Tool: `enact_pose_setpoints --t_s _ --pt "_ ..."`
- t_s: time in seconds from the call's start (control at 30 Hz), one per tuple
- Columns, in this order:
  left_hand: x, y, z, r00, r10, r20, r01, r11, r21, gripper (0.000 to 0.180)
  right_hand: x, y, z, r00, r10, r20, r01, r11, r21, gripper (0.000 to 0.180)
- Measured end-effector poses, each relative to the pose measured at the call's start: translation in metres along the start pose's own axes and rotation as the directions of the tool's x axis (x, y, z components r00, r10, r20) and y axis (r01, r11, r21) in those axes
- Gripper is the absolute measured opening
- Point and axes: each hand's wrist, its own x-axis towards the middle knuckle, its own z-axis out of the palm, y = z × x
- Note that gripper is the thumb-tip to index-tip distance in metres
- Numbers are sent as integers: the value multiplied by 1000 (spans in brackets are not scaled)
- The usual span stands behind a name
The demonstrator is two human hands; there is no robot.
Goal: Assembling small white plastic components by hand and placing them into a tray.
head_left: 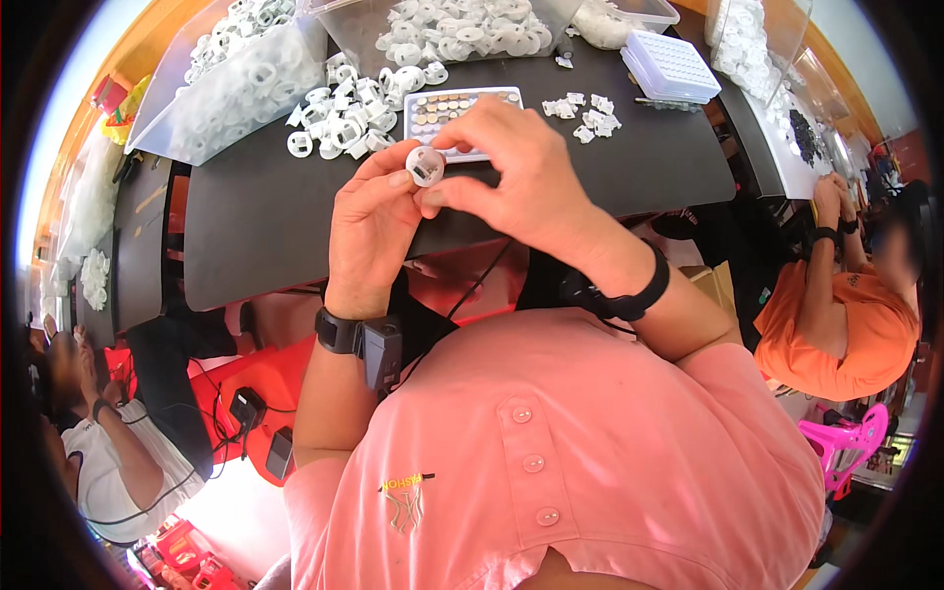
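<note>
My left hand (372, 221) pinches a small round white plastic part (425, 167) between thumb and fingers. A dark rectangular slot shows in the part's face. My right hand (516, 162) closes on the same part from the other side, its thumb at the lower edge and its fingers near the top. Just behind the hands is a white tray (506, 95) holding rows of small round metallic pieces, partly covered by my right hand. To its left lies a loose pile of white plastic parts (344, 118). Several small white pieces (595, 120) are scattered to its right.
Large clear bins (221, 123) of white parts line the dark table's (649, 162) far side. At the back right stands a stack of white trays (671, 67). Co-workers sit at both sides, one in an orange shirt (841, 329), another in white (118, 462).
</note>
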Motion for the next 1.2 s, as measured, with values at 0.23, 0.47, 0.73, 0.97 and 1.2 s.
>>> enact_pose_setpoints --t_s 0.23,0.47,0.73,0.97,1.2 --pt "-2 1 2 1000 0 25 0 1000 7 26 -2 -1 9 998 -57 12 58 990 -131 33" --pt "0 -2 -2 999 -1 36 1 1000 15 21 -3 1 7 988 -156 18 157 985 -73 32" --pt "0 -1 6 999 38 39 -41 996 77 24 0 2 4 981 -191 27 189 980 62 37" --pt "3 9 15 989 -127 77 112 979 171 28 6 6 -11 959 -265 98 257 963 85 39" --pt "3 3 -12 987 -85 134 88 996 -14 25 14 13 -29 986 -96 135 69 979 190 28"
